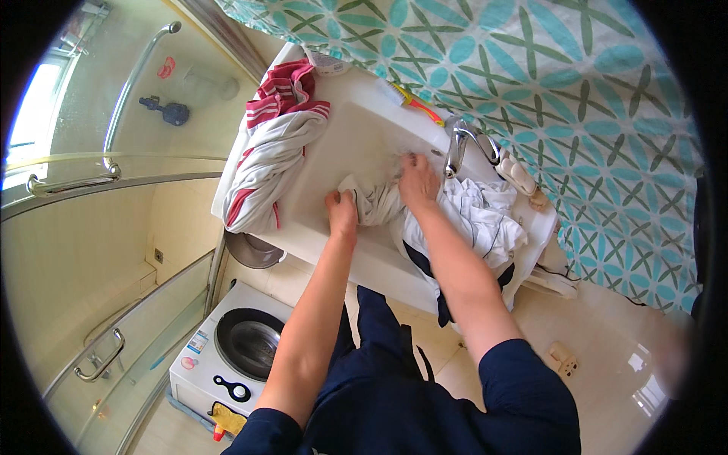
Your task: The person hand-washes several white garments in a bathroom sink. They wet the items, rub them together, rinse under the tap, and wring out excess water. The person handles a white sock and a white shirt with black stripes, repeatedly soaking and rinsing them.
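Note:
Both arms reach over a white sink [345,117]. A wet white garment [379,205] is bunched across its basin, with thin dark lines. My left hand [341,208] is closed, pinching one end of this cloth. My right hand [418,180] has its fingers curled at the cloth close to the tap; its fingertips are partly hidden. More of the white fabric is heaped on the sink's right side, under my right forearm, with dark cloth hanging at the front edge. A chrome tap [455,152] stands just right of my right hand.
A twisted red-and-white garment [277,152] lies along the sink's left edge. Behind the basin are a yellow-and-orange brush [421,108] and a pale soap bar [517,176]. A patterned curtain [546,83] hangs at the far side. Below left are a metal bowl [254,250] and a washing machine [205,371].

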